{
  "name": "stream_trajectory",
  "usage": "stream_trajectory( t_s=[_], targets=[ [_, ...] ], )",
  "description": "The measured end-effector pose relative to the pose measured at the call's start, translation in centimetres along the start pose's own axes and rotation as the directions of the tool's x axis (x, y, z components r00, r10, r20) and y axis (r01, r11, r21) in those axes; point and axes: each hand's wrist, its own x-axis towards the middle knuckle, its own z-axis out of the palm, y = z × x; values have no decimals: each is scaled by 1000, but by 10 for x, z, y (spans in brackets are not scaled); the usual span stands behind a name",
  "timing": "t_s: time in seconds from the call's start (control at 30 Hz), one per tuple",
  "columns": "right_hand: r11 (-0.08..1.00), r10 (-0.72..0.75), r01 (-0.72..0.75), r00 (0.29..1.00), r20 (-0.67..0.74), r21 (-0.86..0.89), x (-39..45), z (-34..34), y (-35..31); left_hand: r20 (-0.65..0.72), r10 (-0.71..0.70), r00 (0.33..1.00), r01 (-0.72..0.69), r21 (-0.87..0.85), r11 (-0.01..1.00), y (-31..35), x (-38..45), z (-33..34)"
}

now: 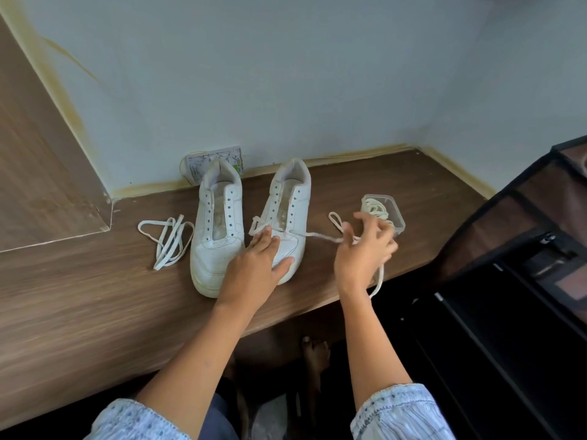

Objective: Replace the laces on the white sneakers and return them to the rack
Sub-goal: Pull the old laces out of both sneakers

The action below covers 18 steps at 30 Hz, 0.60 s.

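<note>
Two white sneakers stand side by side on the wooden desk, toes toward me. The left sneaker has bare eyelets. My left hand rests flat on the toe of the right sneaker. A cream lace runs through that shoe's lowest eyelets; one end lies by my left fingers, the other stretches right into my right hand, which pinches it. The lace's tail hangs down below that hand, over the desk's front edge.
A loose white lace lies coiled left of the sneakers. A small clear plastic box with more laces sits at the right. A black fabric shoe rack stands right of the desk. A wall socket is behind the shoes.
</note>
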Motion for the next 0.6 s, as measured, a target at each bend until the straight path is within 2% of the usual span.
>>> stream_trajectory(
  t_s=[0.03,0.1,0.13,0.2,0.3,0.4,0.47,0.53,0.6],
  targets=[
    [992,-123,123,990,68,1,-4,4,-3,6,-11,1000,12,-13,1000,2,1,-2],
    [953,-296,304,920,256,11,-12,13,-8,35,-34,999,34,-13,999,5,2,-6],
    [940,-325,340,882,341,17,-17,17,-10,54,-48,997,49,-11,999,7,3,-8],
    [934,-335,357,846,415,26,-26,22,-15,79,-74,994,75,-9,997,10,5,-11],
    [944,-314,329,868,384,29,-23,17,-19,87,-111,990,114,-34,993,11,6,-14],
    [994,-102,89,972,214,68,-6,4,-8,77,-127,989,132,-59,989,9,6,-14],
    [985,51,-72,990,134,158,-1,-3,-2,78,-123,989,126,-46,991,8,6,-14],
    [968,91,-109,992,89,225,-3,-8,-2,76,-131,988,135,-48,990,9,6,-15],
    [970,49,-67,996,80,233,-6,-8,-3,75,-139,987,144,-66,987,9,6,-16]
  ],
)
